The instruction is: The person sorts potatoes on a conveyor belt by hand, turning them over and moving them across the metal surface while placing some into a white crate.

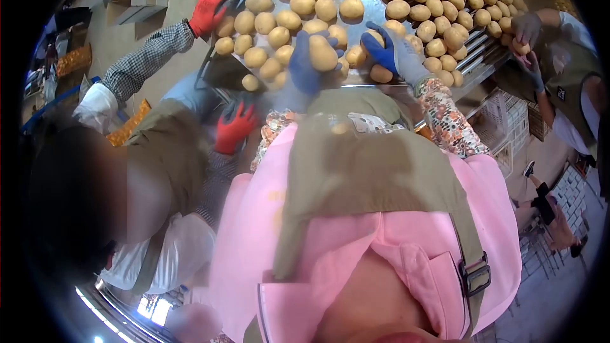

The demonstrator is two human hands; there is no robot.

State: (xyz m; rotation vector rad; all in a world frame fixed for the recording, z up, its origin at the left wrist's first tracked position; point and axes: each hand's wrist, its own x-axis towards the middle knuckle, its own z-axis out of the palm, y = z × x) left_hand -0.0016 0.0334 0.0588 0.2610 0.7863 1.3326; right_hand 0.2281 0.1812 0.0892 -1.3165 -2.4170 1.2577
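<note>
Left fingers (300, 57) wrapped round a potato (323, 54), long axis 11-to-5ish; right fingers (381, 55) clamped on a second potato (372, 40), roughly 3 o'clock.

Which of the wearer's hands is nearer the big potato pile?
Right. The right hand is by the left edge of the potato pile; the left hand is farther left, holding one potato.

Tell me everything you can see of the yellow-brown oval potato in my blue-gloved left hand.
The yellow-brown oval potato looks smooth and unbroken on its visible side. It leans slightly in the blue-gloved left hand, with blue showing on both its sides, over the near part of the shiny metal table. Its underside is hidden.
</note>
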